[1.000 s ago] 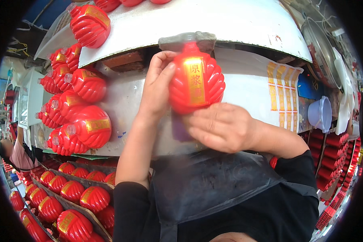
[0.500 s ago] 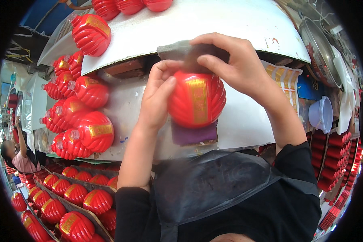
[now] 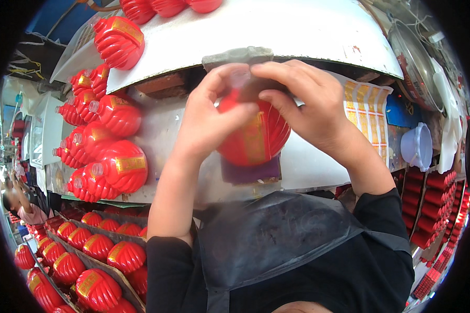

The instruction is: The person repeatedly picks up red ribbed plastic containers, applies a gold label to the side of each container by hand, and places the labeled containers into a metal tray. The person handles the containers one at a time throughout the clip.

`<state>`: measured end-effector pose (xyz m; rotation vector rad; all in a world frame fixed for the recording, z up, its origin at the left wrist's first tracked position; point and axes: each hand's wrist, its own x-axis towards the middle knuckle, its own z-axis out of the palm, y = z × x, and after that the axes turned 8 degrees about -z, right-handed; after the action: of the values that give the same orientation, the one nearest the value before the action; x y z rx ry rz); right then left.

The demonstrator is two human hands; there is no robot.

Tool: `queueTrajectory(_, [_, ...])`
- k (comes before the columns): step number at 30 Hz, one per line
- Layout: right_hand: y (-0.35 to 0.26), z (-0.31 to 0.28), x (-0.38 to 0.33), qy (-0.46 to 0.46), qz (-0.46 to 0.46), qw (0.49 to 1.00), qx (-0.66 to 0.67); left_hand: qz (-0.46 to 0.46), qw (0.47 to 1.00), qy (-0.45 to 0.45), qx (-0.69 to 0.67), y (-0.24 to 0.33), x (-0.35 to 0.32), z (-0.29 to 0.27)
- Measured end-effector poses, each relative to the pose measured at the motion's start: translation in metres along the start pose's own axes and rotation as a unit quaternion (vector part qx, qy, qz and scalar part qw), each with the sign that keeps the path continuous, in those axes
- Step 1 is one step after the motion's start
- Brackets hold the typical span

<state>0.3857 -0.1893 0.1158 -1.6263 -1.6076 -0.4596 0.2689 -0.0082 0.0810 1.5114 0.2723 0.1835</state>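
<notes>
Over one pad [image 3: 250, 174], left fingers [image 3: 215, 79] clasp one bottle [image 3: 253, 140], right fingers [image 3: 292, 74] half-curled, hold unclear.

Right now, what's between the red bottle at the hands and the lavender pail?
In the head view, going right from the red bottle: the right forearm, then the sheet of gold labels, before the pail.

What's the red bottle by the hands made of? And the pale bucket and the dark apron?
Red bottle: glass or plastic, I can't tell which; smooth, glossy, with light streaks on its ribs. Pale bucket: probably plastic, with smooth, even colour. Dark apron: perhaps coated cloth or fake leather; soft creases, dull sheen.
</notes>
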Motion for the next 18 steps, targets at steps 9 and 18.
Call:
queueTrajectory(9, [-0.027,0.034,-0.074,-0.014,-0.153,0.986,0.067,-0.066,0.968,0.073,-0.232,-0.014,0.02,-0.017])
queueTrajectory(18, [-0.016,0.034,-0.03,0.086,0.128,0.987,0.039,-0.017,0.97,0.084,-0.229,-0.013,0.001,-0.007])
